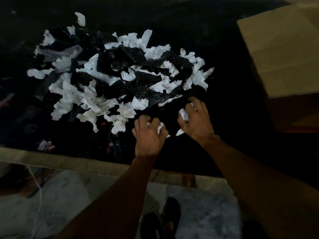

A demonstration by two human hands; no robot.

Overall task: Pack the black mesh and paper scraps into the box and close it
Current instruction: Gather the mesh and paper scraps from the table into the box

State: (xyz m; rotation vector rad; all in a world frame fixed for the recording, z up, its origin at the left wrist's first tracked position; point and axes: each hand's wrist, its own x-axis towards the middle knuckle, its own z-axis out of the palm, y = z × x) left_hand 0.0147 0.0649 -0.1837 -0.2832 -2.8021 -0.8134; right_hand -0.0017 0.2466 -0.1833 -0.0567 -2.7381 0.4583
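A heap of white paper scraps [96, 99] mixed with pieces of black mesh [124, 88] lies spread over a black table top [224, 83]. My left hand [148, 137] is at the heap's near edge, fingers curled over crumpled white scraps. Just to its right, my right hand [196, 119] also grips a crumpled white scrap, with another piece under its palm. A brown cardboard box [283, 49] stands at the right, its flaps seen from outside; the inside is hidden.
The table's pale front edge [77, 163] runs across below the hands. Beyond it are a grey floor [198, 213] and dark footwear [162, 219]. Small coloured bits [46, 145] lie near the front left of the table.
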